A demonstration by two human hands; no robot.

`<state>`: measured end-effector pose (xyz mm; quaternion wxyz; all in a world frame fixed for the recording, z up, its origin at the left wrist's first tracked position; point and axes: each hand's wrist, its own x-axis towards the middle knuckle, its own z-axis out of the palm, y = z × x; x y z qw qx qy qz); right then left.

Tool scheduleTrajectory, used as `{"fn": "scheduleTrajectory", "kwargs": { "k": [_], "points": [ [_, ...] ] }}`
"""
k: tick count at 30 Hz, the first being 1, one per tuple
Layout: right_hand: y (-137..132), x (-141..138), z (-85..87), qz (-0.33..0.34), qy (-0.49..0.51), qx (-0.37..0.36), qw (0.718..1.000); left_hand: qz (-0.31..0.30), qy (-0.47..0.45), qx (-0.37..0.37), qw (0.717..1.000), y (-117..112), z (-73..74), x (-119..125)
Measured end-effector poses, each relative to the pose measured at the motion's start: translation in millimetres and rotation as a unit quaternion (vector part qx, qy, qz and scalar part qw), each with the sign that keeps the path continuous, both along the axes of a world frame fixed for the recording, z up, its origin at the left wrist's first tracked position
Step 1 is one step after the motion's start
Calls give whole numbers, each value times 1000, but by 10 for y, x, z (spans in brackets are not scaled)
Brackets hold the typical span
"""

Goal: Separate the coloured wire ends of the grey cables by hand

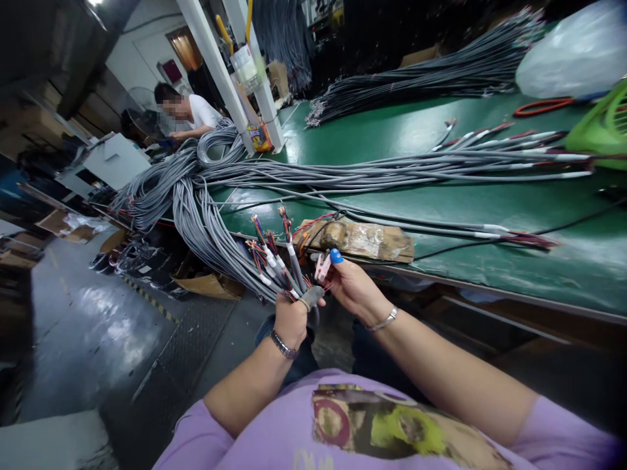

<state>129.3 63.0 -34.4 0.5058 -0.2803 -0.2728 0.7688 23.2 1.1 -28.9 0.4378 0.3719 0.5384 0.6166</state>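
My left hand (292, 318), its thumb wrapped in a grey cover, is closed around the end part of a bundle of grey cables (223, 251). Bunches of thin coloured wires (258, 256) fan out from the white-banded cable ends above that hand. Just to the right, my right hand (353, 286) pinches a small pinkish-white clip (322, 266); a blue cover sits on one of its fingertips. Thin reddish wires show between the two hands, but what they join to is hidden. Behind the clip, a taped brown block (362, 240) lies along the bench edge.
On the green bench (490, 209) lie more grey cables (392, 170) and a dark cable bundle (426, 68). A green basket (600, 124) and a plastic bag (573, 49) stand right. White posts (215, 72) rise behind. Another person (202, 112) works far left.
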Motion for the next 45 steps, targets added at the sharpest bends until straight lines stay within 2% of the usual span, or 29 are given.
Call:
{"fn": "scheduleTrajectory", "kwargs": {
  "k": [7, 10, 13, 16, 20, 22, 24, 28, 32, 35, 37, 40, 45],
  "points": [
    [-55, 77, -58, 43, 9, -49, 998, -3, 4, 4, 1000, -77, 48, -25],
    [-134, 149, -102, 82, 7, -47, 996, -5, 14, 7, 1000, -129, 44, -46],
    [-235, 193, -96, 125, -20, -14, 992, -17, 14, 10, 1000, -169, -7, -76],
    [-314, 195, -33, 142, -78, 54, 985, -40, 38, 12, 998, -194, -35, -113],
    [-351, 195, 39, 164, -132, 148, 966, -132, 108, -22, 985, -209, 23, -165],
    [-360, 203, 46, 180, -141, 165, 959, -179, 128, -33, 975, -210, 60, -184],
    [-372, 206, 40, 183, -143, 163, 959, -192, 119, -42, 973, -208, 82, -190],
    [-378, 190, -4, 127, -135, 100, 977, -141, 45, -52, 988, -192, 110, -181],
    [-299, 213, -100, 67, -61, 2, 996, -96, -20, -43, 994, -174, 163, -197],
    [-198, 247, -147, 52, -20, -66, 996, -79, -46, -39, 995, -166, 191, -211],
    [-133, 245, -134, 69, -13, -89, 994, -67, -53, -33, 996, -156, 198, -200],
    [-64, 192, -65, 99, -3, -65, 993, -54, -50, -20, 997, -126, 200, -156],
    [-26, 85, -5, 77, 16, -5, 997, -46, -57, -13, 997, -56, 207, -78]
  ]
}}
